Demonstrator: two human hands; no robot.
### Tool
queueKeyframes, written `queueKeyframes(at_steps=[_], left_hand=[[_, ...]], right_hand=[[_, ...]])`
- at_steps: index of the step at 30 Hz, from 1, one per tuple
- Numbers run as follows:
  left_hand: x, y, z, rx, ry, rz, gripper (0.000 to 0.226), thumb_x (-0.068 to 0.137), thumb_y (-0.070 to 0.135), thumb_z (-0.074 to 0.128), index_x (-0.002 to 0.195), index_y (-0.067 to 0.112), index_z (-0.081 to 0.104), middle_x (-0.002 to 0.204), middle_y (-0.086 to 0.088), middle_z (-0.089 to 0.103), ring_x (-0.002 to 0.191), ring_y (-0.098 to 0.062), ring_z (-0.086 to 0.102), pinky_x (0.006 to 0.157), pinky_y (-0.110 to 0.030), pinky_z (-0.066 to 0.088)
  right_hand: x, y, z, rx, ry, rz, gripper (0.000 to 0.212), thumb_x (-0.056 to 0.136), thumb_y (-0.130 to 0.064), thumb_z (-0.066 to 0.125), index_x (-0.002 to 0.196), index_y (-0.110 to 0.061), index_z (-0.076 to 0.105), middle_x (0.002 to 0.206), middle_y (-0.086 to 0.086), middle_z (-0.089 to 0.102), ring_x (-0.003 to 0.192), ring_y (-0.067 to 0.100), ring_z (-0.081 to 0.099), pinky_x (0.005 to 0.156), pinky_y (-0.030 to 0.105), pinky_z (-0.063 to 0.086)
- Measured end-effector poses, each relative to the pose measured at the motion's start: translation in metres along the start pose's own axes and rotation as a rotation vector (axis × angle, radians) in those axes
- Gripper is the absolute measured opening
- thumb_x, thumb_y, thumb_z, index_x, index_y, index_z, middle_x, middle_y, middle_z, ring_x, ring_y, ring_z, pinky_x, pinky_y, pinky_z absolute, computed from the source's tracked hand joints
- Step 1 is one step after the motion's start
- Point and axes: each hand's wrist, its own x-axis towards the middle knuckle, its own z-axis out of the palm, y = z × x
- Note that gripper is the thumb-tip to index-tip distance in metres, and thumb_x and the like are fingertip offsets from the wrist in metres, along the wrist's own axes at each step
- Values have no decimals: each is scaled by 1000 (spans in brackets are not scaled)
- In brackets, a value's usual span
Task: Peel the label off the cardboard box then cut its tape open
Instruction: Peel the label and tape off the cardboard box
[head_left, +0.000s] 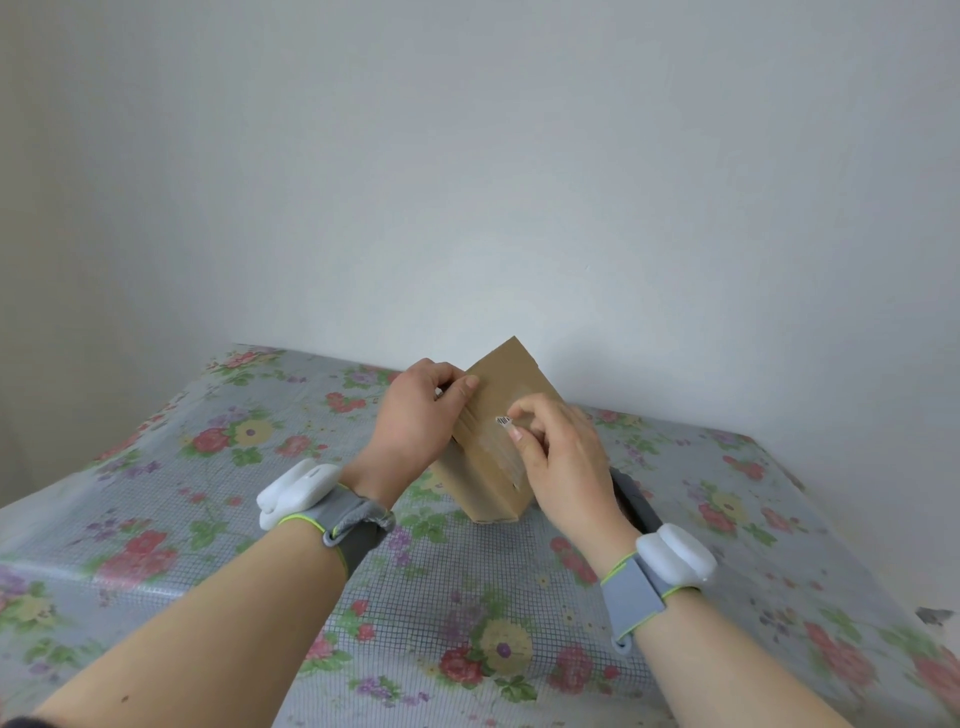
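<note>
- The cardboard box sits just below the centre of the frame. Its lower edge rests on the table, and it is tipped up so its broad brown face turns toward the camera.
- Its long axis runs roughly up and down the frame, leaning a little, with the top corner pointing at the pale wall.
- The left hand grips the box's upper left edge. The fingers curl behind it and the thumb lies flat across the face, bracing it.
- The right hand comes in from the lower right. Its thumb and forefinger pinch a small white scrap of label with barcode bars on it.
- The label lies at the left tip of those fingers, near the middle of the face. How much of it is attached is too small to tell.
- A glossy strip of tape runs down the face below the label, partly under the right hand.
- As a judgement, the peel is in hand. The pull should go away from the face toward the right hand's own side while the left hand holds the box against it.
- The tape looks uncut, so that step is not yet done.
- A dark object lies on the table behind the right wrist, but I cannot tell what it is.
- Both wrists wear grey bands carrying white units.
</note>
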Motion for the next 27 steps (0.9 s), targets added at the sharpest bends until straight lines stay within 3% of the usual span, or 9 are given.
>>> queueKeyframes(at_steps=[8,12,16,20,24,27], left_hand=[[1,1,3,10,-4,5,26,94,33,54,89,12,69,88,1,57,73,-8,51,63,-23,41],[1,1,0,-12,4,-11,26,95,32,53,90,12,69,89,1,58,73,-5,51,62,-20,40],[0,3,1,-8,-17,-10,27,94,33,54,90,11,69,91,-2,59,75,-12,52,66,-25,42],[0,3,1,-8,-9,-4,27,94,32,54,90,11,69,90,-1,59,74,-12,52,65,-24,41],[0,4,1,-1,-23,8,27,94,32,53,91,10,69,89,0,57,72,-8,50,67,-24,41],[0,7,4,8,-35,28,26,94,31,54,90,11,69,86,2,55,73,-11,49,69,-29,41]], right_hand=[[4,4,1,-63,-53,-26,10,94,-27,52,88,-19,49,66,-21,37,78,16,45,73,35,41],[-3,7,1,-85,-57,-26,11,94,-20,51,84,-17,46,77,-12,46,79,19,45,74,38,42],[-12,7,2,-17,2,34,6,93,-19,53,99,-21,52,81,-19,50,85,15,46,75,34,40],[-11,7,2,-67,-3,-17,14,94,-20,51,107,-25,55,94,-8,64,89,20,50,77,34,43],[-8,8,3,-104,-8,-35,4,94,-22,51,98,-21,54,82,-10,61,81,21,49,72,34,42],[-2,10,-3,-105,-56,-52,6,96,-23,48,93,-18,50,70,-18,44,76,20,46,66,31,35]])
